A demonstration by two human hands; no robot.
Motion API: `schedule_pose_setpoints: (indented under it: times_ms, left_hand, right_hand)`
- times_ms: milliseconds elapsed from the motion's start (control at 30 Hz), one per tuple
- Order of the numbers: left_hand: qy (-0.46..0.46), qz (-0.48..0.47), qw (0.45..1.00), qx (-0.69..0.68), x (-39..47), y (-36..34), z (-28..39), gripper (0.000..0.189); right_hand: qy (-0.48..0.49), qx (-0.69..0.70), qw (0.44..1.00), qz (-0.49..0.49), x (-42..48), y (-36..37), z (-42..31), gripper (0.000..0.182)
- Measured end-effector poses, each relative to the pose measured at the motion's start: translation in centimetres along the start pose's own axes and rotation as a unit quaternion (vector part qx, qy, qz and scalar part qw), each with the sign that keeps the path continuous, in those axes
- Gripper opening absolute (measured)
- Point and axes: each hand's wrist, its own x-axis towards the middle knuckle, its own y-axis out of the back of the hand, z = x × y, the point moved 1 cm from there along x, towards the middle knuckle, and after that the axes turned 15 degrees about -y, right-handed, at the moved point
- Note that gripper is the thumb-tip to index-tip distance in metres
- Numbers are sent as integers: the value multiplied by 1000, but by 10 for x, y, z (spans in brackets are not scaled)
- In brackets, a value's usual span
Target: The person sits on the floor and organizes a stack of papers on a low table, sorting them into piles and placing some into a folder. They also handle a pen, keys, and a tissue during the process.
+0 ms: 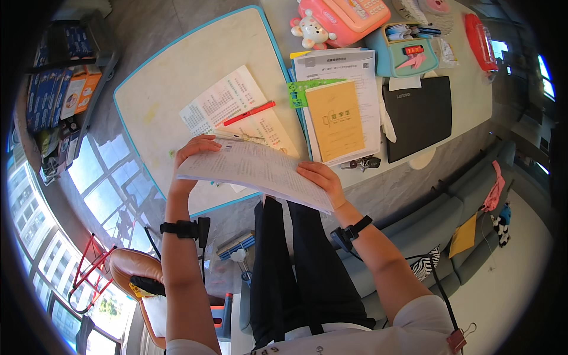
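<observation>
Between my two hands is a stack of printed paper sheets (253, 166), raised above the table's near edge and slightly bowed. My left hand (194, 155) grips its left end, fingers on top. At the right end my right hand (322, 179) has its fingers over the upper side, the thumb hidden beneath. Just beyond the sheets lies an open printed booklet (248, 95), partly covered by them. A red pen (249, 113) rests across the booklet, and a pale pen (228, 135) shows near my left fingertips.
A tan notebook (336, 122) tops a paper pile (337, 66) at the right. Beyond are a black Lenovo laptop (417, 117), a teal pencil case (401, 62) and a pink toy (341, 20). Keys (370, 163) lie at the table edge. A cart (66, 93) with boxes stands left.
</observation>
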Motion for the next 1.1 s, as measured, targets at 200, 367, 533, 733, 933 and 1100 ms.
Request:
schedule_pose_setpoints:
  times_ms: [200, 367, 533, 733, 933, 1100]
  left_hand:
    - [-2, -14, 999, 45, 6, -1, 2, 13]
    - [16, 224, 973, 61, -10, -4, 22, 49]
    - [147, 292, 852, -408, -79, -77, 35, 72]
    - [205, 394, 847, -292, -101, -120, 41, 32]
    - [174, 437, 865, -173, -119, -86, 48, 25]
    - [188, 458, 850, -181, -140, -88, 52, 29]
  right_hand:
    - [-57, 33, 997, -30, 0, -1, 7, 41]
    - [-230, 306, 924, -12, -15, 7, -22, 31]
    - [-360, 390, 847, 34, -43, -21, -41, 30]
    - [-376, 411, 820, -132, -23, -4, -45, 42]
    - [-265, -197, 914, 238, 42, 60, 15, 74]
    - [-429, -236, 851, 191, 77, 75, 28, 86]
